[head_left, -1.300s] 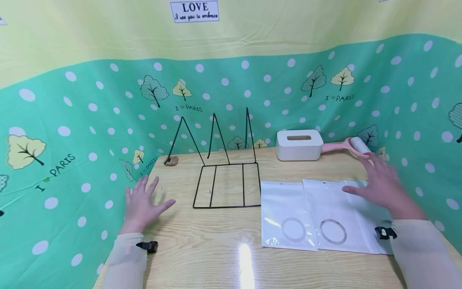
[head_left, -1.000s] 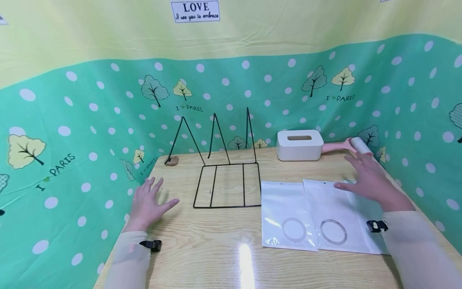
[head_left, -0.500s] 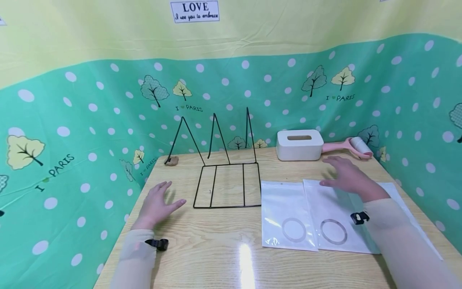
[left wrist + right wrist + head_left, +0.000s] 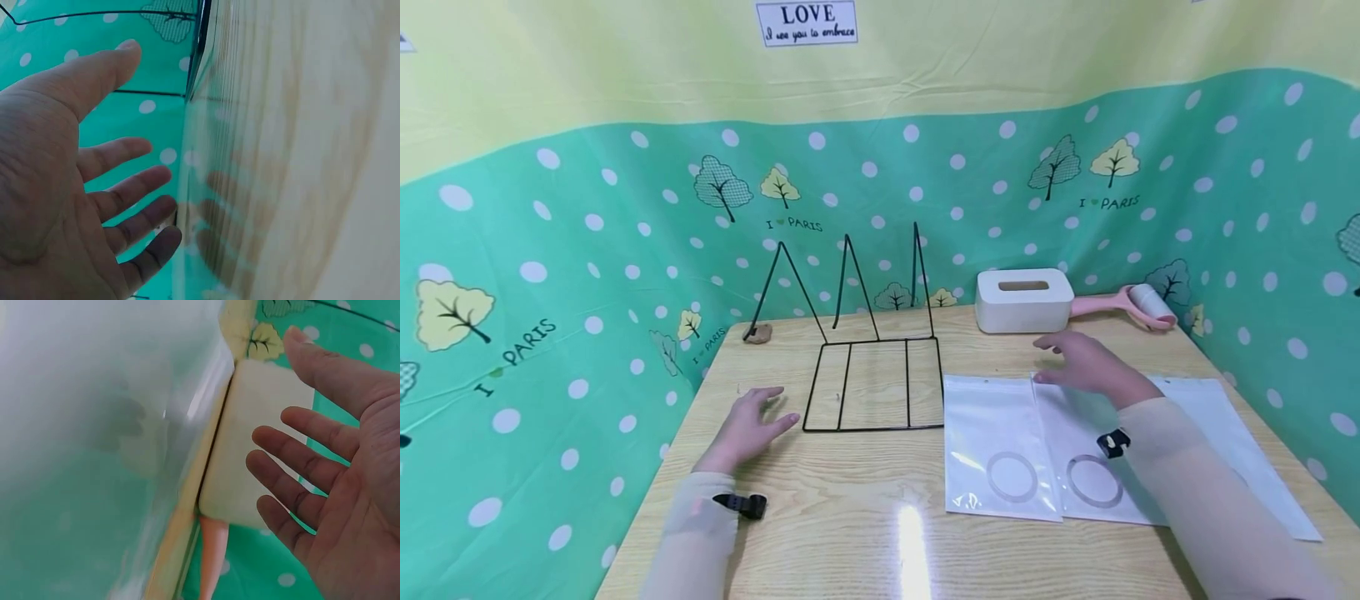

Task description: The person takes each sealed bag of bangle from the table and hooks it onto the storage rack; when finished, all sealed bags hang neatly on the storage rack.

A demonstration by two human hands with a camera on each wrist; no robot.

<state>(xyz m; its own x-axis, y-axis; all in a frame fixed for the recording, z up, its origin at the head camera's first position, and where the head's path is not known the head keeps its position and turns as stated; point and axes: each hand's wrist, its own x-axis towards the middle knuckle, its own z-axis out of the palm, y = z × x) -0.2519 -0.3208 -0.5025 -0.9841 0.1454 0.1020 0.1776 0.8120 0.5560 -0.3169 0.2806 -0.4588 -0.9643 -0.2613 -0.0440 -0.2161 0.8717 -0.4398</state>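
While the left hand (image 4: 748, 429), fingers spread, hovers beside a black wire rack (image 4: 907, 383) with three pointed loops, the right hand (image 4: 1086, 364), fingers apart, hovers near the top of glossy white plastic bags (image 4: 992, 429) showing grey rings. Rack and bags rest on a wood-grain table (image 4: 820, 517) near a slotted white box (image 4: 1025, 315); the cloth (image 4: 865, 150) reads "LOVE" and "PARIS".
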